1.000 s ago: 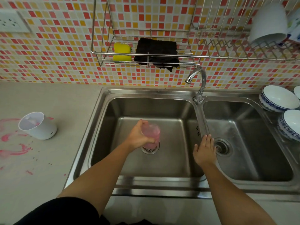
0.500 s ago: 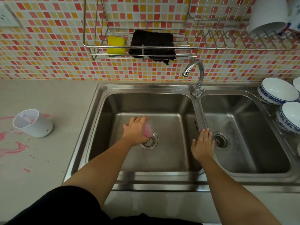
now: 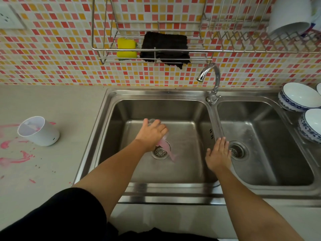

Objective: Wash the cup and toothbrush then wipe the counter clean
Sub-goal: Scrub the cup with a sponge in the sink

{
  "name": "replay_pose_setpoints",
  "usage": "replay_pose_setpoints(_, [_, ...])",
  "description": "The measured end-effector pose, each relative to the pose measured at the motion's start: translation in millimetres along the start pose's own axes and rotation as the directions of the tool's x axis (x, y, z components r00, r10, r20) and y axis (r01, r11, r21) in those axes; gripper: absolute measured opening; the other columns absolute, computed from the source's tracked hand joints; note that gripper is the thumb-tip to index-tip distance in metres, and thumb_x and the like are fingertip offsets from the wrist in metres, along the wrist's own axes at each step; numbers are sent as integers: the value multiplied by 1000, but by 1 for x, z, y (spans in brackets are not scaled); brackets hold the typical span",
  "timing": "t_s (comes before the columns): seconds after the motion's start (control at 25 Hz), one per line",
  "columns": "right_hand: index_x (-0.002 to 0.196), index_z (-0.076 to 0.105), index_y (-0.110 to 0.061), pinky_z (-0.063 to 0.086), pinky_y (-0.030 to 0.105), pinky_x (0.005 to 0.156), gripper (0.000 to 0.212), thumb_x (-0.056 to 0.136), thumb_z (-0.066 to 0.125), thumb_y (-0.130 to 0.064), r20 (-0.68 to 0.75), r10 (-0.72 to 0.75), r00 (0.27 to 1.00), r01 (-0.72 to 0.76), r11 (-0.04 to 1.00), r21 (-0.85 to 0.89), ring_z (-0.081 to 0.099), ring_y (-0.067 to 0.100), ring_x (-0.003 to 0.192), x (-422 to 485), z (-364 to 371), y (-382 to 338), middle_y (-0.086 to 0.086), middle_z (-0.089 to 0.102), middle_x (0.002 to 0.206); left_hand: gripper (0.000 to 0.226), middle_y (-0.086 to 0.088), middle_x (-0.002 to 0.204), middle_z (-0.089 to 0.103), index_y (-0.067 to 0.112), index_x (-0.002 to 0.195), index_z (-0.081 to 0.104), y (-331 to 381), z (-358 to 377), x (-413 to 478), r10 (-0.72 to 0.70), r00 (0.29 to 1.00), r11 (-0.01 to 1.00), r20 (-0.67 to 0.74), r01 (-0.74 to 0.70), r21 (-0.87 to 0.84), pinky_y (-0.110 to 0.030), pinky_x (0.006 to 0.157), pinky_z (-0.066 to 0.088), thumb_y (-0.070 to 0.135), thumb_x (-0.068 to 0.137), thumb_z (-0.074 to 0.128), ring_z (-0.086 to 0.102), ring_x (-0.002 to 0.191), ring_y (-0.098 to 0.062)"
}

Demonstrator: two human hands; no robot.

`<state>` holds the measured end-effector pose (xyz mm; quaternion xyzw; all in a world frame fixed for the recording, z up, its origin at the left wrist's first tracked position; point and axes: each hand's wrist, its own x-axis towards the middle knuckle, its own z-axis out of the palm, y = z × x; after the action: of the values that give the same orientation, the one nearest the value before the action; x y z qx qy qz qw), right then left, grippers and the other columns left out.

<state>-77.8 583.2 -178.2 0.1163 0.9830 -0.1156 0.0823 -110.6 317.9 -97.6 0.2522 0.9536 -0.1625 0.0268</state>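
Two hands: both are over the steel sink (image 3: 156,93), well apart from each other.
Left hand (image 3: 152,134): in the left basin, fingers curled over a clear cup (image 3: 151,121) and gripping it from above.
Cup: tipped, with its rim showing past the knuckles.
Pink liquid (image 3: 167,149): streams from under the hand, just beside the drain strainer (image 3: 159,152).
Right hand (image 3: 218,155): palm down, fingers straight and pressed together, thumb out to the side. The fingertips lie at the divider (image 3: 215,122) between the basins, but contact is unclear.
Toothbrush: cannot be made out.
Counter (image 3: 52,101): a white holder (image 3: 39,131) sits among pink smears (image 3: 15,160) left of the sink.
Wire rack (image 3: 104,49): a yellow sponge (image 3: 126,43) is beside a black cloth (image 3: 164,47).
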Motion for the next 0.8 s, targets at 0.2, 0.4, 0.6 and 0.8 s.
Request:
replay_pose_setpoints(0.2, [147,5,0,10,44,117,62,98,30,-29,-62,-6,998,11,997,78,3,30,144,4,-1,-3,19,5,156,61,-2,144,34,17,139,28,-3,-9,-1,24,996,1000,-81,-23,12,-49,95,30,25,86,56,26,133,-25])
replay_pose_setpoints(0.4, [118,53,-3,41,30,89,32,95,43,-23,-535,-86,841,353,835,422,52,26,107,0,-52,-70,15,56,113,70,3,122,52,29,122,45,-10,-5,-2,-541,811,222,224,395,-892,-38,92,45,21,62,81,46,118,-22])
replay_pose_setpoints(0.6, [96,58,1,37,11,79,23,92,46,-17,-850,-275,449,822,500,273,45,8,87,10,-167,-190,14,56,92,85,0,120,56,23,130,43,-23,-12,-12,-501,759,-309,416,293,-905,-31,78,57,13,58,87,56,103,-19])
replay_pose_setpoints(0.8, [106,60,-10,40,23,86,21,93,50,-23,-628,-622,468,868,456,195,52,13,100,37,-254,-294,7,59,108,83,7,115,53,25,132,41,-41,-27,-31,-498,785,-341,368,213,-916,-7,46,46,16,62,85,53,95,-9])
